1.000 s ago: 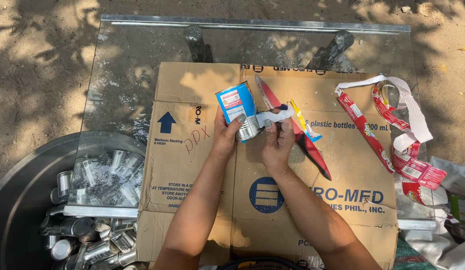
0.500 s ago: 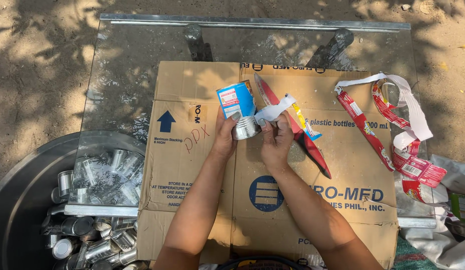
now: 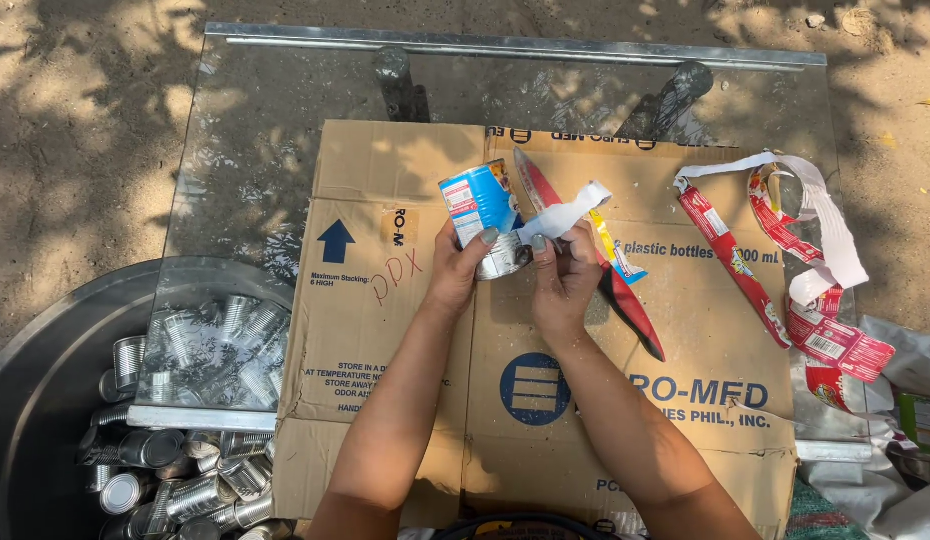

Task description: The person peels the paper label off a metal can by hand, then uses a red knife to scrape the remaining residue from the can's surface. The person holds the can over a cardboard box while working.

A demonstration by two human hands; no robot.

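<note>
My left hand (image 3: 455, 275) grips a small tin can (image 3: 485, 215) with a blue paper label, held tilted over a flattened cardboard box (image 3: 385, 300). My right hand (image 3: 565, 275) pinches a strip of that label (image 3: 575, 210), white on its back, peeled off the can toward the right. A knife with a red handle (image 3: 625, 300) lies on the cardboard just beyond my right hand, blade pointing away from me.
The cardboard covers a glass table (image 3: 245, 150) with metal rails. A large metal basin (image 3: 55, 400) at the lower left holds several bare tin cans. A heap of torn red and white labels (image 3: 805, 280) lies at the right. Sandy ground surrounds the table.
The peeled strip has grown longer and lifted up and to the right as my right hand pulls it. The can has turned slightly in my left hand.
</note>
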